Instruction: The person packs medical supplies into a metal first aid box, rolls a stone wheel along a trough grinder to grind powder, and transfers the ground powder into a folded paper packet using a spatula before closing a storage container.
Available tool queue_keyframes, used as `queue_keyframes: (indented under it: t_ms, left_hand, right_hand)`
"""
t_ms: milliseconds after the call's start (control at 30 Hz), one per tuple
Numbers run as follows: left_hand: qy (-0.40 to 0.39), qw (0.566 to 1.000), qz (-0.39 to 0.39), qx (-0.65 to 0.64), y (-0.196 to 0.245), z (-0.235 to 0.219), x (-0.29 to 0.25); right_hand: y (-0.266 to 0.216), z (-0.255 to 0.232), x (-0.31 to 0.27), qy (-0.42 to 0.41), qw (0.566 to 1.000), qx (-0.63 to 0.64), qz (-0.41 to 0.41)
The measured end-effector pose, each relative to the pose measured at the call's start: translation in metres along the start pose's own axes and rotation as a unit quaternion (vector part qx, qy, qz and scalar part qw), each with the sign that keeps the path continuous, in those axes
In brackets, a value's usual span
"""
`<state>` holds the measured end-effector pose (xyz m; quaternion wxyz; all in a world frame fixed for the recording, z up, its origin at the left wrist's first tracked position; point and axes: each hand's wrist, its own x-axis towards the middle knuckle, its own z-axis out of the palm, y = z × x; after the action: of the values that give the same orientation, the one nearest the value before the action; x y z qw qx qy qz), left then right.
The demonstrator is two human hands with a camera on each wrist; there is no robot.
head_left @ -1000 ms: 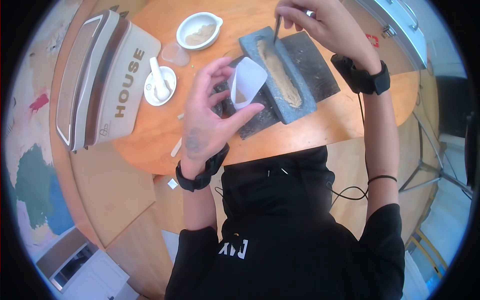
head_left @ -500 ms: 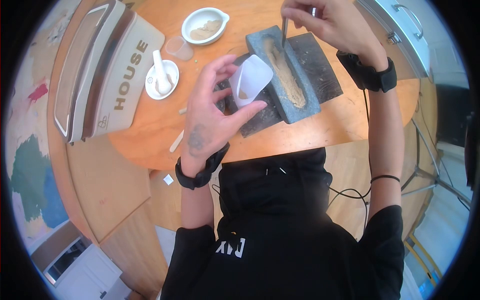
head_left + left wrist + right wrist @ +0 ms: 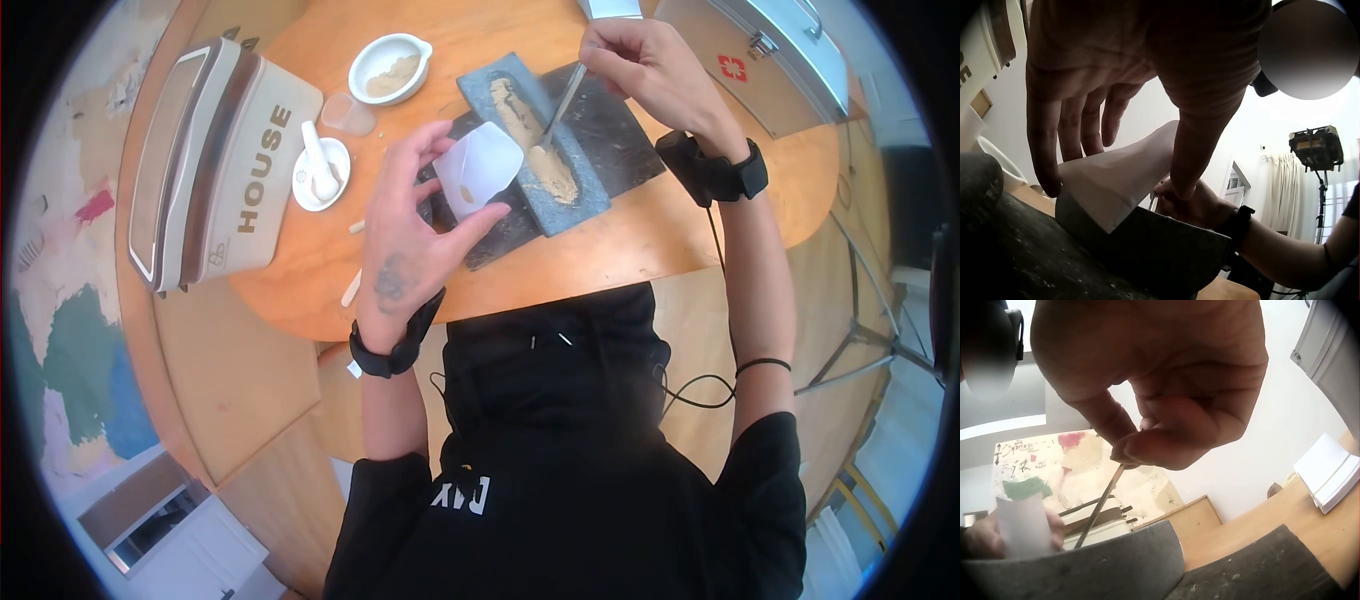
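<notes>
A folded white paper pouch point(image 3: 485, 165) with a little tan powder inside is held between the thumb and fingers of my left hand point(image 3: 395, 240). It sits beside the left edge of a grey stone trough point(image 3: 588, 190). Above the trough's right side, my right hand point(image 3: 655, 75) pinches a thin metal spatula point(image 3: 570, 98) near its upper end. The tool slants down, its tip at the tan powder point(image 3: 518, 118) spread along the trough's hollow. In the right wrist view, thumb and forefinger meet on the metal shaft point(image 3: 1099, 509), whose lower end is hidden behind the trough wall.
A dark board point(image 3: 625, 150) lies under the trough. Left of it are a white bowl point(image 3: 426, 62) with powder, a clear plastic cup point(image 3: 348, 115), and a small mortar with a pestle point(image 3: 316, 160). A HOUSE box point(image 3: 240, 200) stands far left, a metal case point(image 3: 740, 75) far right.
The spatula tip has moved from the far end of the trough toward its middle, and the tool now slants more. The left hand keeps the paper pouch beside the trough, tilted slightly differently.
</notes>
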<state>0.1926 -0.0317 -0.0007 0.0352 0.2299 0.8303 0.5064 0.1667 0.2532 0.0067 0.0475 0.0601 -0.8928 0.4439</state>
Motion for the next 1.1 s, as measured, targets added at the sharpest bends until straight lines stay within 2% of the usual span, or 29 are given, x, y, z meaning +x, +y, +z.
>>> queue_keyframes:
  t_ms: [100, 167, 300, 367, 433, 500, 533, 600, 633, 700, 733, 767, 833, 867, 900, 967, 1000, 1100]
  left_hand:
    - [-0.002, 1.0, 0.001, 0.006, 0.0, 0.003, 0.001]
    - [0.0, 1.0, 0.0, 0.007, -0.003, 0.004, 0.002]
    - [0.016, 1.0, 0.002, 0.02, -0.004, 0.005, 0.003]
    - [0.021, 0.999, -0.002, 0.025, -0.003, 0.005, 0.004]
    - [0.026, 0.999, -0.006, 0.029, -0.001, 0.005, 0.005]
    - [0.032, 0.999, -0.016, 0.04, 0.0, 0.006, 0.007]
    - [0.031, 0.999, -0.016, 0.039, 0.0, 0.007, 0.008]
    - [0.035, 0.999, -0.016, 0.027, 0.001, 0.009, 0.009]
    - [0.035, 0.999, -0.016, 0.026, 0.001, 0.01, 0.009]
    - [0.032, 0.999, -0.011, 0.013, 0.001, 0.011, 0.01]
    - [0.034, 0.999, -0.011, 0.013, 0.001, 0.012, 0.01]
    - [0.035, 0.999, -0.007, 0.011, 0.001, 0.012, 0.009]
    - [0.038, 0.999, -0.003, 0.008, 0.001, 0.012, 0.008]
    - [0.039, 0.999, 0.0, 0.001, 0.0, 0.012, 0.009]
    - [0.04, 0.999, 0.003, -0.006, 0.0, 0.012, 0.009]
    - [0.039, 0.999, 0.003, -0.009, 0.0, 0.011, 0.009]
    - [0.036, 0.999, 0.003, -0.011, 0.001, 0.011, 0.008]
    - [0.031, 0.999, 0.005, -0.008, -0.001, 0.009, 0.008]
  right_hand:
    - [0.012, 0.002, -0.006, -0.017, 0.999, 0.038, 0.033]
    - [0.018, 0.007, -0.006, 0.008, 0.994, 0.111, 0.017]
    - [0.028, -0.002, -0.009, 0.001, 0.985, 0.169, 0.014]
    - [0.027, -0.007, -0.009, 0.041, 0.979, 0.2, 0.001]
    - [0.022, -0.014, -0.008, 0.043, 0.977, 0.21, -0.018]
    - [0.004, -0.015, -0.011, 0.09, 0.962, 0.253, 0.043]
    - [-0.002, -0.012, -0.012, 0.091, 0.962, 0.252, 0.045]
    - [-0.016, -0.005, -0.014, 0.111, 0.963, 0.244, -0.012]
    - [-0.021, -0.002, -0.016, 0.111, 0.964, 0.243, -0.011]
    - [-0.035, 0.003, -0.021, 0.131, 0.975, 0.173, -0.043]
    - [-0.048, 0.0, -0.026, 0.146, 0.987, 0.039, -0.062]
    - [-0.054, 0.004, -0.027, 0.145, 0.987, 0.039, -0.063]
    - [-0.065, 0.011, -0.029, 0.165, 0.971, -0.058, -0.162]
    - [-0.074, 0.009, -0.032, 0.141, 0.97, -0.092, -0.174]
    - [-0.077, 0.011, -0.033, 0.14, 0.97, -0.092, -0.175]
    - [-0.082, 0.013, -0.033, 0.129, 0.941, -0.117, -0.289]
    - [-0.085, 0.014, -0.034, 0.129, 0.932, -0.123, -0.316]
    - [-0.088, 0.005, -0.04, 0.148, 0.92, -0.156, -0.329]
